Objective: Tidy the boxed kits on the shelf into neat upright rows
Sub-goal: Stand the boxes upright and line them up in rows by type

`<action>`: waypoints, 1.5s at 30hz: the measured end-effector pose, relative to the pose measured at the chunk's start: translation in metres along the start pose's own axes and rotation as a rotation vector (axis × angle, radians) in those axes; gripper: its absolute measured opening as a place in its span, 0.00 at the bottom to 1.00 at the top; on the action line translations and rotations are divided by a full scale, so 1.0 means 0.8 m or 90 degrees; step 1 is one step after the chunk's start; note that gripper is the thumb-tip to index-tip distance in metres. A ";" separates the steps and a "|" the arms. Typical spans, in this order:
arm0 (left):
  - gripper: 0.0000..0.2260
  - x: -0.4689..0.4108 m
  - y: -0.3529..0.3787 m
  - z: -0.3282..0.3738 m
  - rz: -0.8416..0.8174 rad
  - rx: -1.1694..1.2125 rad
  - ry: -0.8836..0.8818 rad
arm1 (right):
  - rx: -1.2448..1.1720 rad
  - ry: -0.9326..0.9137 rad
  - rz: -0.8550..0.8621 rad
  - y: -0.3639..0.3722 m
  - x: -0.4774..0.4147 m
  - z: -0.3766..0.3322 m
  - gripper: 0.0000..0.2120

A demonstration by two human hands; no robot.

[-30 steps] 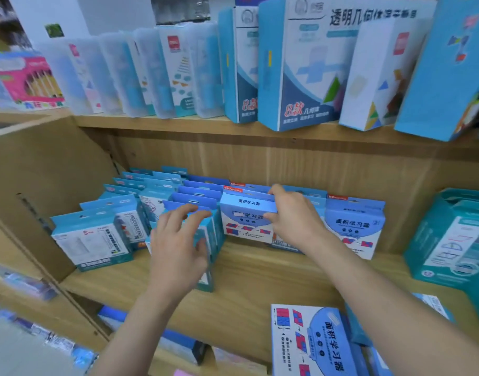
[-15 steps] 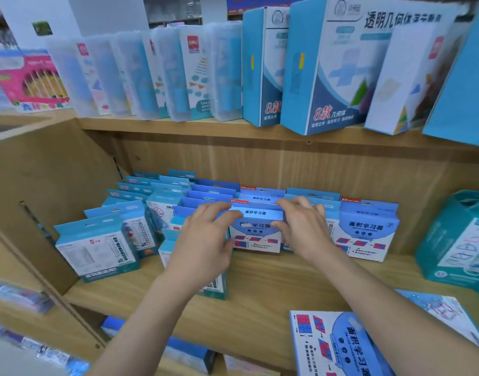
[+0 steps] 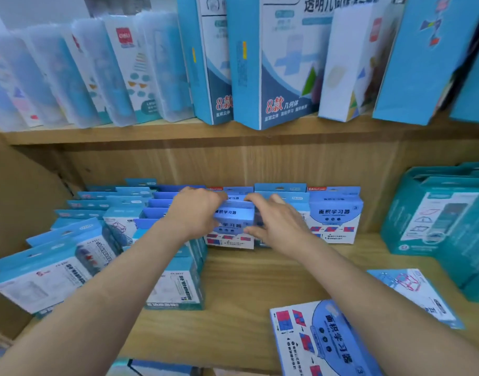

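Boxed kit (image 3: 234, 221) between left hand (image 3: 196, 213) and right hand (image 3: 276, 223) (both gripping).

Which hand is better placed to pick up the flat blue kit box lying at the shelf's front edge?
Right. The flat blue kit box lies directly under the right forearm, while the left hand would have to cross over. Both hands now grip the upright kit box; the right hand must let go first.

The shelf board (image 3: 232, 294) is bare in the middle front, between the kit rows on the left (image 3: 78, 256) and the flat kit (image 3: 322, 340) lying at the right front. Behind, upright kits (image 3: 334, 215) fill the back wall. Teal boxes (image 3: 433, 213) block the right side. The upper shelf (image 3: 178, 134) limits room above.
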State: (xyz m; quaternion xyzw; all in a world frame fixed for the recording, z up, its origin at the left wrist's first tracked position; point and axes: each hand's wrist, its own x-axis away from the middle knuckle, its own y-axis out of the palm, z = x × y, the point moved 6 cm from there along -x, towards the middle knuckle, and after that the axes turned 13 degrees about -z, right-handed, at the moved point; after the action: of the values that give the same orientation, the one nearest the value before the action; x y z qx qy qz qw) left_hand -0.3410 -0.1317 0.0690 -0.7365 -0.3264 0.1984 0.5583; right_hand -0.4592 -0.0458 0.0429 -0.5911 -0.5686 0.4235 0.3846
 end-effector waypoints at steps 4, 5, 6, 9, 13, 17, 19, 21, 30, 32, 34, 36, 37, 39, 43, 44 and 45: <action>0.17 -0.006 -0.005 -0.001 0.003 0.000 -0.015 | 0.064 -0.001 -0.008 -0.003 -0.008 0.015 0.30; 0.18 -0.008 -0.003 -0.001 0.000 -0.003 -0.021 | 0.074 0.007 0.006 -0.004 -0.009 0.019 0.30; 0.18 -0.012 0.000 -0.001 -0.004 -0.001 -0.029 | 0.081 0.018 0.020 -0.003 -0.009 0.025 0.30; 0.18 -0.025 0.008 -0.003 -0.027 0.029 -0.046 | 0.098 0.033 0.054 0.000 -0.008 0.038 0.32; 0.23 -0.038 0.013 0.002 -0.026 0.018 -0.047 | 0.013 -0.015 0.076 0.002 -0.007 0.045 0.32; 0.30 -0.039 0.012 -0.012 -0.005 0.011 -0.087 | -0.031 0.048 0.241 -0.020 0.028 0.067 0.21; 0.28 -0.034 0.006 -0.016 -0.002 0.029 -0.093 | -0.049 0.185 0.268 -0.027 0.048 0.093 0.21; 0.21 -0.024 -0.006 -0.010 0.031 0.048 -0.080 | -0.085 0.313 0.212 -0.020 0.060 0.118 0.24; 0.27 0.012 0.025 0.105 -0.008 0.112 -0.027 | -0.149 0.294 0.139 0.011 0.048 0.128 0.26; 0.27 0.005 0.012 0.064 0.041 0.121 -0.106 | -0.136 0.294 0.143 0.008 0.051 0.126 0.25; 0.24 -0.005 0.004 0.025 0.054 0.135 -0.146 | -0.117 0.302 0.163 0.003 0.058 0.120 0.23; 0.20 -0.017 0.006 0.005 0.033 0.155 -0.143 | -0.083 0.291 0.181 0.000 0.063 0.108 0.20; 0.19 -0.022 0.008 0.001 0.023 0.164 -0.135 | -0.070 0.277 0.183 0.001 0.064 0.102 0.19; 0.18 -0.030 0.014 -0.005 0.014 0.188 -0.114 | -0.063 0.258 0.172 0.009 0.065 0.096 0.21; 0.20 -0.041 0.019 -0.018 -0.015 0.227 -0.101 | -0.084 0.250 0.130 0.032 0.068 0.099 0.31; 0.19 -0.043 0.019 -0.020 -0.023 0.222 -0.098 | -0.091 0.252 0.127 0.036 0.069 0.100 0.33; 0.19 -0.044 0.019 -0.020 -0.031 0.213 -0.095 | -0.100 0.253 0.127 0.037 0.069 0.100 0.34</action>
State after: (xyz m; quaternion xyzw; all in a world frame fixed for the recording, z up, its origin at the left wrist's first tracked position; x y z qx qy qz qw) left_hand -0.3516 -0.1699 0.0566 -0.6084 -0.3472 0.2905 0.6518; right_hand -0.5243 0.0052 -0.0163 -0.7442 -0.4515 0.2895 0.3982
